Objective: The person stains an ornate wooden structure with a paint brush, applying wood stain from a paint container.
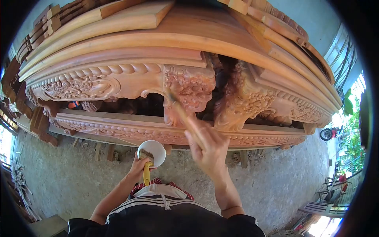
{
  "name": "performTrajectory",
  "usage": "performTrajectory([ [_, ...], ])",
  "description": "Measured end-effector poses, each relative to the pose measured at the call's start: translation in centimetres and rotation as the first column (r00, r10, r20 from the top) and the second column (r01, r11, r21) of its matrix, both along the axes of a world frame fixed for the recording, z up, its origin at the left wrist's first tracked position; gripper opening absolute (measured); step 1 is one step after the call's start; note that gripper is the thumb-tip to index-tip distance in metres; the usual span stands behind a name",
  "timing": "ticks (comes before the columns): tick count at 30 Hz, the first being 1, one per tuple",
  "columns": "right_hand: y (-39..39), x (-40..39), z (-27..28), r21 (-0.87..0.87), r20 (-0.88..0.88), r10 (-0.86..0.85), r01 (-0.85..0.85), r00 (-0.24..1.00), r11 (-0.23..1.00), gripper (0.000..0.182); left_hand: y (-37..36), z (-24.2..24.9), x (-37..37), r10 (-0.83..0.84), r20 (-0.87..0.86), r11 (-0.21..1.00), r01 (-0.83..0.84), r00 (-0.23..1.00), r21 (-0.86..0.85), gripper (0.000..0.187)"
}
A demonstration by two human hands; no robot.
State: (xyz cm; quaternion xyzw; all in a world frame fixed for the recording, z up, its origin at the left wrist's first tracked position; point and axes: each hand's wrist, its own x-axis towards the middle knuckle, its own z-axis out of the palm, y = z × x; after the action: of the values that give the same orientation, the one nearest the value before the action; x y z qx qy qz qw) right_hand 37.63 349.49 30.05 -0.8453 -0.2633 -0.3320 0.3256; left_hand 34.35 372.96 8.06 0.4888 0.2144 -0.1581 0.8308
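My left hand (137,165) is closed around a white plastic cup (159,154) near my waist. A paintbrush (146,173) with a yellow handle is held along with it, its bristles over the cup's mouth. In my right hand (210,149) is a long wooden-handled brush (184,114), pointing forward and left. Its dark tip overlaps the edge of a carved corner leg (191,89) in this view. That leg belongs to a carved reddish-brown wooden apron (118,85) with a beaded border and scrolls.
A second carved leg (246,98) stands to the right, past a dark gap. Below runs another carved rail (118,128). Loose boards (130,17) lie stacked on top. A slatted bench (321,209) is at lower right on the concrete floor (272,177).
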Motion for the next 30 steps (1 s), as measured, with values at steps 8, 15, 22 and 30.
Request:
performTrajectory([
  [8, -3.5, 2.9, 4.0, 0.399, 0.111, -0.363, 0.293, 0.925, 0.869, 0.019, 0.3, -0.5, -0.2, 0.0, 0.041, 1.0, 0.002, 0.999, -0.028, 0.05],
  [15, 2.5, 3.9, 5.3, -0.028, 0.202, -0.137, 0.146, 0.97, 0.989, 0.028, 0.3, -1.5, 0.3, -0.015, -0.003, 0.993, 0.015, 1.0, -0.118, 0.047],
  [22, -1.0, 5.0, 6.8, 0.23, -0.021, 0.019, -0.014, 1.0, 0.973, 0.02, 0.4, -0.7, 0.5, -0.031, -0.018, 0.99, 0.028, 0.999, -0.136, 0.044],
  [30, -2.0, 3.0, 8.2, 0.378, -0.114, 0.115, -0.064, 0.987, 0.924, 0.017, 2.5, -2.8, 0.3, 0.019, -0.038, 0.989, -0.024, 0.999, -0.147, 0.048],
])
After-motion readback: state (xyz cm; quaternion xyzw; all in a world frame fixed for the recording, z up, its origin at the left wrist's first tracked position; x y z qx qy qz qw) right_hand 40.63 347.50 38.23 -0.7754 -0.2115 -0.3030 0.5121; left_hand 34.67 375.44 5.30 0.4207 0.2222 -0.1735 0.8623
